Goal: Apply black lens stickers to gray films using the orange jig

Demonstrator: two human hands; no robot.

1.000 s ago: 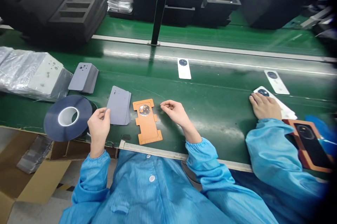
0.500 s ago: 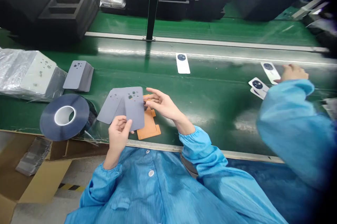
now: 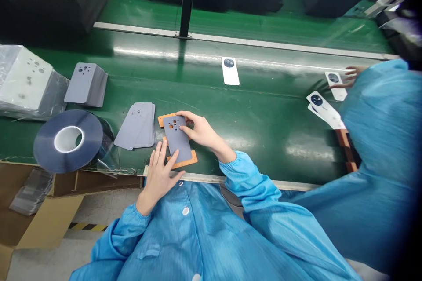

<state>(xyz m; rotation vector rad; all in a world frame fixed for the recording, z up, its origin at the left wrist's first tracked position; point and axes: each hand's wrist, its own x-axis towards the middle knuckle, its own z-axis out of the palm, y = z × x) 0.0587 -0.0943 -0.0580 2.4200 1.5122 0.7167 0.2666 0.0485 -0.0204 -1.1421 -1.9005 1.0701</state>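
A thin grey phone-back sheet (image 3: 178, 142) with camera holes lies over an orange jig (image 3: 189, 158), whose notched ends show around it. My right hand (image 3: 199, 129) grips the sheet's upper right corner between thumb and forefinger. Spread fingers of my left hand (image 3: 160, 175) rest along the lower left edge of the sheet and jig, holding nothing. Just left of the jig is a fanned pile of matching grey sheets (image 3: 133, 127). Farther left stands a taller stack of grey sheets (image 3: 84, 83).
A large roll of dark film (image 3: 42, 144) lies at the left front, near a plastic-wrapped stack (image 3: 29, 78). Open cardboard boxes (image 3: 49, 224) sit below the bench edge. One white phone back (image 3: 230, 74) lies mid-bench. At right a co-worker's sleeve (image 3: 385, 109) reaches past more white phone backs (image 3: 325, 107).
The grey sheet has gone from my raised left hand down onto the orange jig. My left hand has let go and spread its fingers; my right hand has taken the sheet's top corner.
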